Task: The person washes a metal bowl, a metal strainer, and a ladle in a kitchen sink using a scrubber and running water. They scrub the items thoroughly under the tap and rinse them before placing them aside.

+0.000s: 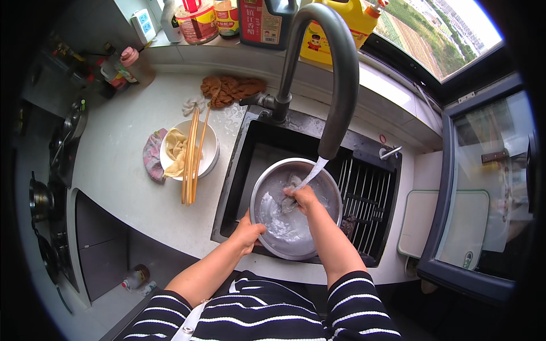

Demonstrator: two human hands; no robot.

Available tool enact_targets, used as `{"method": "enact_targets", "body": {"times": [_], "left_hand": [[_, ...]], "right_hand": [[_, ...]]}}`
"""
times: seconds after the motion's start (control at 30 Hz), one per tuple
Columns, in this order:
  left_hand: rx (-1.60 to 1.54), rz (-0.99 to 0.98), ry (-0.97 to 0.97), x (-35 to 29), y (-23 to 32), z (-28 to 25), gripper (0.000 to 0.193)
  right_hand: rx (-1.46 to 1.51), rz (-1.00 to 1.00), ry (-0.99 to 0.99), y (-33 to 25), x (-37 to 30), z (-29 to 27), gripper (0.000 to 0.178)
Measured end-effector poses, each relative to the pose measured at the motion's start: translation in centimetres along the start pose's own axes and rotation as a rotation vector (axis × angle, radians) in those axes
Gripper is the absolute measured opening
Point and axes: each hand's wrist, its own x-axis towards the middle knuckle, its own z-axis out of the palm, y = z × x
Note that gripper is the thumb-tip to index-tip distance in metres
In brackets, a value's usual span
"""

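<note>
A round metal basin [266,245] rests over the black sink [242,165], tilted slightly, with some water in its bottom. My left hand [248,233] grips the basin's left rim, thumb on the inside wall. Inside the basin, my right hand [302,198] is closed round a wet greyish cloth [291,200] pressed near the basin's middle. Water runs from the dark curved faucet [339,85] into the basin beside my right hand.
Left of the sink stands a white bowl [211,149] with dumpling-like pieces and chopsticks [191,165] across it. A brown cloth [234,91] lies behind. A metal drain rack [369,196] fills the sink's right side. The open window [446,199] juts in at right.
</note>
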Motion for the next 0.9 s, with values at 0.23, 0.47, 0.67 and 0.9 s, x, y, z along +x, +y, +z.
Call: {"method": "enact_targets", "body": {"times": [0.23,0.47,0.67,0.9], "left_hand": [[-0.014,-0.046,0.014,0.0,-0.5,-0.8,0.065],[-0.018,0.051,0.048,-0.1,0.5,-0.1,0.067],[-0.034,0.068,0.081,-0.6,1.5,-0.9,0.065],[-0.055,0.045,0.040,0.7,0.5,-0.6,0.078]], "right_hand": [[-0.589,0.211,-0.269,2.0,-1.9,-2.4,0.039],[-0.771,0.133,-0.207,2.8,-3.2,1.7,0.036],[-0.774,0.166,-0.096,3.1,0.8,-2.5,0.038],[-0.300,0.178,-0.104,3.7,-2.5,4.1,0.021]]}}
